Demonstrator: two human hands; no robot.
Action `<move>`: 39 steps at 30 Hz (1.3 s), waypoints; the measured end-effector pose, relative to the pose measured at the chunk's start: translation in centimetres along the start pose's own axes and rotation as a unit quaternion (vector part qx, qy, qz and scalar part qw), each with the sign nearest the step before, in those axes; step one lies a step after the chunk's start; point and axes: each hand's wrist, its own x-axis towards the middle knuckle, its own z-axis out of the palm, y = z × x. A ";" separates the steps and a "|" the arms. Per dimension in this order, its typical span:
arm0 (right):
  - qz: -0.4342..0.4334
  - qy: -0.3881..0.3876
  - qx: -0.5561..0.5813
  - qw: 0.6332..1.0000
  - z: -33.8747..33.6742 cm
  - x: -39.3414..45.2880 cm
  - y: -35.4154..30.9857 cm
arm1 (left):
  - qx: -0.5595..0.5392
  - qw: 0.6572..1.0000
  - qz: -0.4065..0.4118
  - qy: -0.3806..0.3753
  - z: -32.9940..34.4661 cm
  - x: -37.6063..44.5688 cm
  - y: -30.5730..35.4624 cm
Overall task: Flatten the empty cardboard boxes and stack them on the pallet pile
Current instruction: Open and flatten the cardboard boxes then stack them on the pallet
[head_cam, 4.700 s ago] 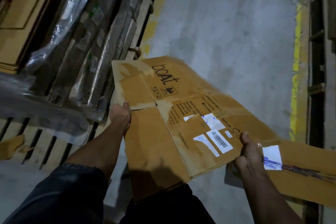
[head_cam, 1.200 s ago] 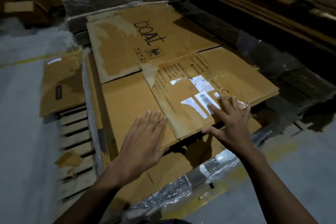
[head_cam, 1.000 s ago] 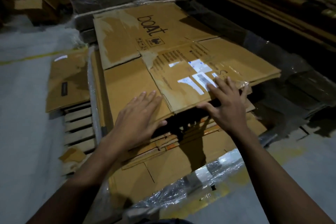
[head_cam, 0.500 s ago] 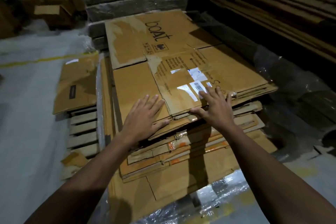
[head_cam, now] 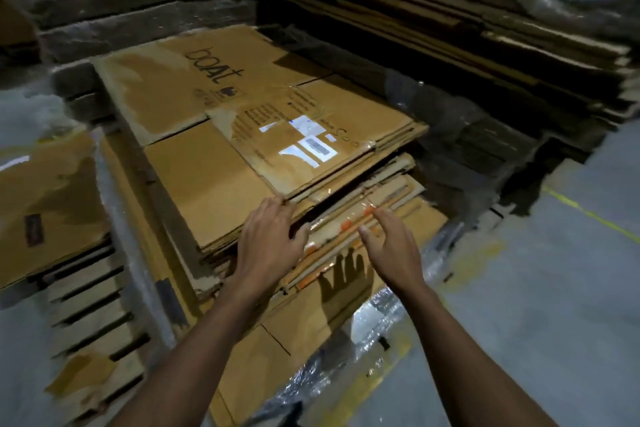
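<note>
A flattened brown cardboard box (head_cam: 214, 135) printed "boat", with white labels, lies on top of the pile of flattened boxes (head_cam: 349, 229) on the pallet. My left hand (head_cam: 268, 239) rests with straight fingers on the near edge of the top sheets. My right hand (head_cam: 391, 243) hovers open just in front of the pile's near edge, its fingers spread and its shadow on the cardboard below.
A wooden pallet (head_cam: 90, 305) shows at the left, with another flat carton (head_cam: 48, 204) on it. Clear plastic wrap (head_cam: 367, 336) lies under the pile's near corner. Tall wrapped cardboard stacks (head_cam: 467, 28) stand behind and to the right. Grey floor (head_cam: 554, 288) with a yellow line is at right.
Both hands pulled back toward me from the labelled flap to the pile's near edge; the right hand lifted off the cardboard. The camera moved closer.
</note>
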 end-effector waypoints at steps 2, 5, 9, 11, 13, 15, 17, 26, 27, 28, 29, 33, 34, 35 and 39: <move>0.057 0.031 0.008 0.998 0.0 -3.7 1.4 | -0.030 0.999 0.033 -0.005 0.9 -1.4 0.7; 0.170 0.090 0.018 0.981 0.1 -10.8 3.4 | -0.044 0.992 0.105 -0.046 2.5 -4.0 1.5; 0.301 0.148 0.043 0.941 1.2 -19.7 5.6 | -0.043 0.975 0.181 -0.123 6.4 -7.1 2.1; 0.361 0.174 0.063 0.914 1.9 -25.0 6.3 | -0.033 0.956 0.206 -0.208 8.1 -9.7 3.2; 0.420 0.193 0.083 0.883 2.5 -30.1 6.9 | -0.035 0.933 0.230 -0.275 9.5 -12.5 4.8; 0.472 0.219 0.098 0.848 2.7 -35.0 7.3 | -0.022 0.909 0.265 -0.322 11.1 -15.6 6.8; 0.508 0.251 0.112 0.816 2.6 -39.3 7.7 | -0.022 0.885 0.302 -0.354 13.0 -18.4 8.4; 0.627 0.405 0.177 0.641 1.0 -63.2 12.3 | 0.021 0.765 0.460 -0.450 18.4 -39.0 19.9; 0.633 0.418 0.188 0.624 1.1 -65.6 13.0 | 0.026 0.757 0.468 -0.456 19.0 -41.1 21.0; 0.640 0.437 0.193 0.602 1.3 -69.3 14.3 | 0.030 0.745 0.477 -0.466 19.8 -44.6 22.8; 0.645 0.451 0.191 0.586 1.2 -71.8 14.8 | 0.033 0.737 0.484 -0.471 20.3 -47.0 24.1; 0.680 0.485 0.211 0.508 -0.3 -81.8 16.1 | 0.069 0.689 0.528 -0.491 23.5 -57.9 29.9; 0.684 0.482 0.211 0.506 -0.7 -82.6 16.4 | 0.072 0.686 0.533 -0.491 23.8 -58.8 30.8; 0.689 0.481 0.218 0.496 -0.9 -83.8 16.6 | 0.077 0.676 0.543 -0.493 24.1 -60.4 31.7; 0.725 0.486 0.230 0.431 -4.0 -89.3 18.5 | 0.107 0.619 0.597 -0.499 26.6 -68.4 37.5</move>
